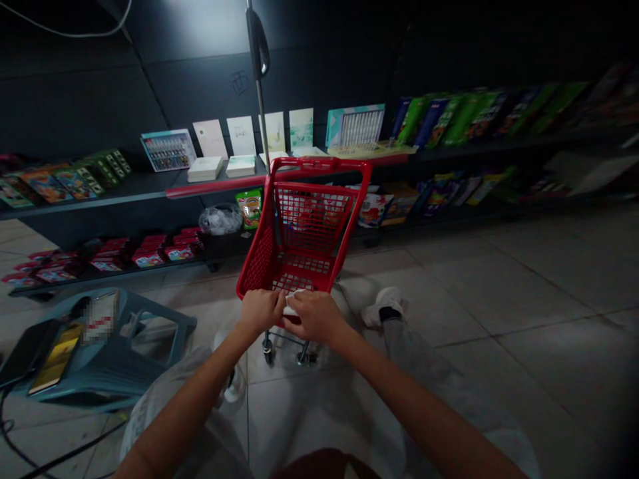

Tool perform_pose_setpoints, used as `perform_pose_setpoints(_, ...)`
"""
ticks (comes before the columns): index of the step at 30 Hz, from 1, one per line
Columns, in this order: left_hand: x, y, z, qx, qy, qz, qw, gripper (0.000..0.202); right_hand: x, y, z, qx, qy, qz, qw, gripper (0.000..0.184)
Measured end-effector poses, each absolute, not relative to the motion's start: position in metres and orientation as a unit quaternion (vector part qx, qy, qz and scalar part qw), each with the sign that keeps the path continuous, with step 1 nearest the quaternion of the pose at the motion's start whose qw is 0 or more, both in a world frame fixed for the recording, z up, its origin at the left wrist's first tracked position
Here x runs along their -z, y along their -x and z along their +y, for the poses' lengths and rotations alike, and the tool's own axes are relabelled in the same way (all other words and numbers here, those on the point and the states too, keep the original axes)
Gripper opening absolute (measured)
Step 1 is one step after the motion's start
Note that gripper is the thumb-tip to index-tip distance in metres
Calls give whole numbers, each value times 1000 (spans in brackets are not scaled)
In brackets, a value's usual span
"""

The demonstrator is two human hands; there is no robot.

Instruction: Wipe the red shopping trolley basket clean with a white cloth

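Observation:
A small red plastic shopping cart [305, 261] with grid walls stands on the floor between my legs, its handle on the far side. Both hands meet at the near rim of its basket. My left hand [260, 311] is closed at the rim, fingers curled inward. Beside it, my right hand [318, 315] is closed too, its fingertips pressing on a small white piece of cloth or tissue [294, 301]. The white piece shows between the two hands, and the fingers cover most of it. Two of the cart's caster wheels [267, 351] are visible below.
Behind the cart runs a low shelf with a red edge [214, 189], bearing books, boxes and snack packs [449, 120]. A blue-grey plastic stool [150, 332] at left carries a phone [57, 356] and a black device [27, 349]. Cables [74, 452] lie near it. A metal pole [260, 100] rises behind the cart.

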State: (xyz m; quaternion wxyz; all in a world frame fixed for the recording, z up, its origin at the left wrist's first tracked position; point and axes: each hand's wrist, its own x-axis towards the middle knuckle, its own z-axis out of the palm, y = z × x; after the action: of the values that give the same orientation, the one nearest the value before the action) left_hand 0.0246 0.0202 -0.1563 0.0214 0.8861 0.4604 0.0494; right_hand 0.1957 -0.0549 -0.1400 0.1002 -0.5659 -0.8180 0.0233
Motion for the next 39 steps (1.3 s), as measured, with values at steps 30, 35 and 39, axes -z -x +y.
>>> perform_pose_setpoints(30,153,-5,87,-188,-899,393,42,47,123,-300,31,90,687,-716,81,56)
perform_pose_setpoints(35,149,-38,29,-186,-921,341,40,36,117,-285,29,83,725,-676,102,60)
perform_pose_setpoints(39,164,-56,20,-171,-907,384,-4,36,119,-276,26,87,730,-668,118,58)
